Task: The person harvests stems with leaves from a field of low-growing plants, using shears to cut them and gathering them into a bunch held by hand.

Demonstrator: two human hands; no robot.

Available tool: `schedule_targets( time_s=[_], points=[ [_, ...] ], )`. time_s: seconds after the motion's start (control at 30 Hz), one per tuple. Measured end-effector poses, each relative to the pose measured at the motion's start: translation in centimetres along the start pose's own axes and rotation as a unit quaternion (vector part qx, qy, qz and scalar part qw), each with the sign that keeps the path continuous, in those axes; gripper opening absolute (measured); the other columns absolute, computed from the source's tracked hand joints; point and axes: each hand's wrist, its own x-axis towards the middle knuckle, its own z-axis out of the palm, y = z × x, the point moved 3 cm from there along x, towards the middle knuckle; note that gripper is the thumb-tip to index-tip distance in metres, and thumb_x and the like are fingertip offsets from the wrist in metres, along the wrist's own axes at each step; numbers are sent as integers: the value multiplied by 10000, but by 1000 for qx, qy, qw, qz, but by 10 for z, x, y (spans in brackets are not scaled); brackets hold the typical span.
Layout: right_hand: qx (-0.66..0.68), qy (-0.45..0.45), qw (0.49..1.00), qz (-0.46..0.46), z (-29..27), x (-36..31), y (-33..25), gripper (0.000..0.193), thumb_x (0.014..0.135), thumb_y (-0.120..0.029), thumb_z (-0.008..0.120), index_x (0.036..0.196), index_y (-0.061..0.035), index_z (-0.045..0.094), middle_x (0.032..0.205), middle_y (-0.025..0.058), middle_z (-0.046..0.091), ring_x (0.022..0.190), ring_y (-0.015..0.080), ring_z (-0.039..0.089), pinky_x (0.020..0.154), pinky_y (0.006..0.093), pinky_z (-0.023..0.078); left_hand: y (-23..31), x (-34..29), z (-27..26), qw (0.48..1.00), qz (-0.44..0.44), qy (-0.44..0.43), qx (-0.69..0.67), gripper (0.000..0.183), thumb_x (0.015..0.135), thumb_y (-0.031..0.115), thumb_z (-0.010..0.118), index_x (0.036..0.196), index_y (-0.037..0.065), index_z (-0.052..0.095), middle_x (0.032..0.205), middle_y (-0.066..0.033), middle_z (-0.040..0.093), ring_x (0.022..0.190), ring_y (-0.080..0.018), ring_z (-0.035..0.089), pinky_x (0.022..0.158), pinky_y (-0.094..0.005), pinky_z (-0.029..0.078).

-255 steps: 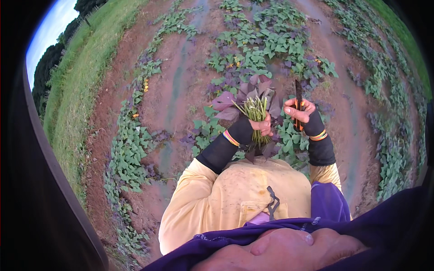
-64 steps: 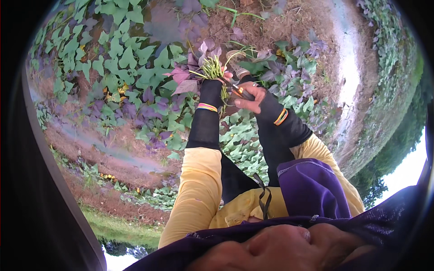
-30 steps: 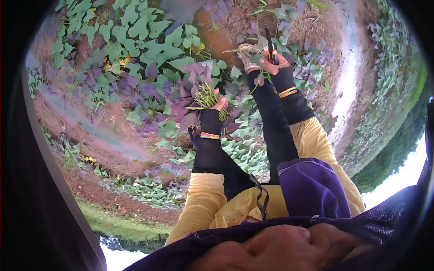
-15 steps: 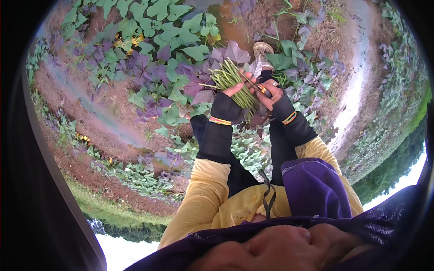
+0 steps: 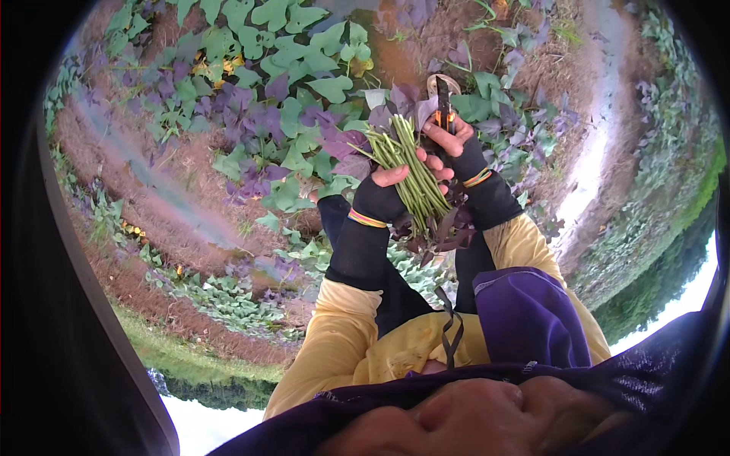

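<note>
A thick bundle of green stems (image 5: 411, 171) rests in my left hand (image 5: 389, 182), thumb on the near-left side and fingertips curled round the right side. Dark purple leaves (image 5: 454, 229) hang from the bundle's lower end. Just to the right, my right hand (image 5: 450, 139) is closed on a small black-and-orange tool (image 5: 443, 100), which points away from me. Its exact kind is hard to make out. Both hands wear black sleeves over the palms, with coloured bands at the wrists. Large purple leaves (image 5: 346, 152) spread beyond and left of the bundle.
Green leafy vines (image 5: 281, 34) and purple-leaved vines (image 5: 247, 121) cover the soil ahead and to the left. My shoe (image 5: 445, 82) stands on the ground beyond my right hand. Bare soil furrows (image 5: 156, 182) run along both sides.
The tool has swung from lying across the stems to pointing away from me. My right hand has shifted up off the bundle, which now stands steeper in my left hand.
</note>
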Motion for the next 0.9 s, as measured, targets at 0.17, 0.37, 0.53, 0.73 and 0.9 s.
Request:
schedule_targets(
  time_s=[0.17, 0.37, 0.53, 0.73, 0.9],
  points=[
    [-234, 9, 938, -256, 54, 73, -18, 469, 845, -187, 639, 1252, -6, 493, 1096, 146, 603, 934, 293, 620, 830, 334, 477, 34, 6, 22, 978, 184, -101, -16, 341, 826, 180, 644, 1121, 109, 487, 965, -24, 548, 1060, -254, 512, 1051, -530, 324],
    [-676, 251, 670, -178, -6, 171, -55, 366, 800, -249, 655, 1129, -102, 590, 957, 204, 624, 770, 359, 629, 691, 439, 504, 97, 18, 13, 952, 274, 87, 108, 269, 954, 189, 503, 1196, 72, 513, 813, 25, 419, 792, -122, 448, 913, -390, 414],
    [-523, 264, 755, -296, -37, 132, -34, 267, 808, -258, 636, 1014, -89, 618, 804, 185, 628, 760, 351, 625, 674, 445, 491, 124, 83, -17, 876, 213, 320, 292, 140, 878, 130, 620, 987, 54, 577, 775, -26, 567, 681, -152, 552, 660, -304, 478],
    [-383, 234, 838, -311, -51, 86, -39, 353, 813, -269, 664, 1087, -56, 602, 812, 143, 654, 715, 299, 646, 653, 377, 505, 101, 203, -3, 735, 79, 343, 579, 310, 771, 278, 760, 904, 11, 674, 801, -58, 637, 727, -154, 580, 671, -270, 454],
    [-141, 113, 968, -174, -89, 95, -91, 377, 810, -267, 708, 1037, -3, 563, 784, 36, 630, 664, 104, 606, 610, 248, 483, 110, 236, -24, 817, 129, 225, 515, 366, 864, 77, 530, 1228, 35, 547, 1009, -85, 661, 843, -164, 606, 726, -277, 491]
  ],
)
